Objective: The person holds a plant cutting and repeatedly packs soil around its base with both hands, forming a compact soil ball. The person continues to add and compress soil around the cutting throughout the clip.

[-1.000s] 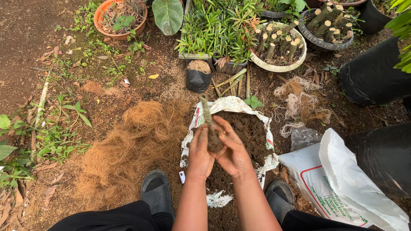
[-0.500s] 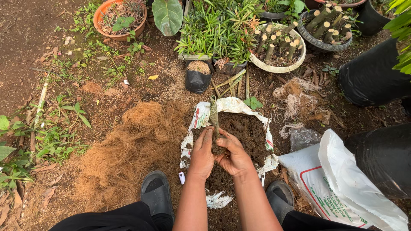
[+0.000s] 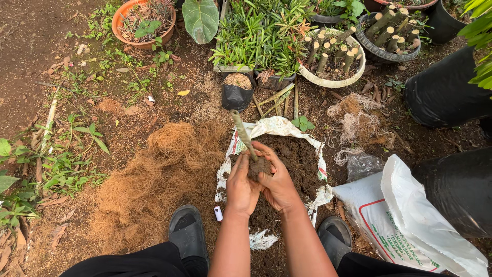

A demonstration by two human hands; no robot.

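Note:
Both hands are cupped together around a clump of dark soil (image 3: 259, 167) pressed onto the base of a plant cutting (image 3: 242, 131), a pale green stem that sticks up and away from me. My left hand (image 3: 241, 187) wraps the clump from the left. From the right, my right hand (image 3: 279, 182) closes over it, fingers across the top. They hover above an opened sack (image 3: 279, 126) spread flat and heaped with dark soil (image 3: 297, 159).
A pile of brown coconut fibre (image 3: 154, 179) lies left of the sack. A small black soil-filled grow bag (image 3: 237, 91), a white basin of cuttings (image 3: 333, 56), potted plants and large black bags (image 3: 443, 95) stand beyond. A white sack (image 3: 405, 220) lies right. My sandals (image 3: 187, 231) flank the sack.
The hands have stayed over the soil heap, shifting their grip around the clump; the stem has tilted a little further to the left.

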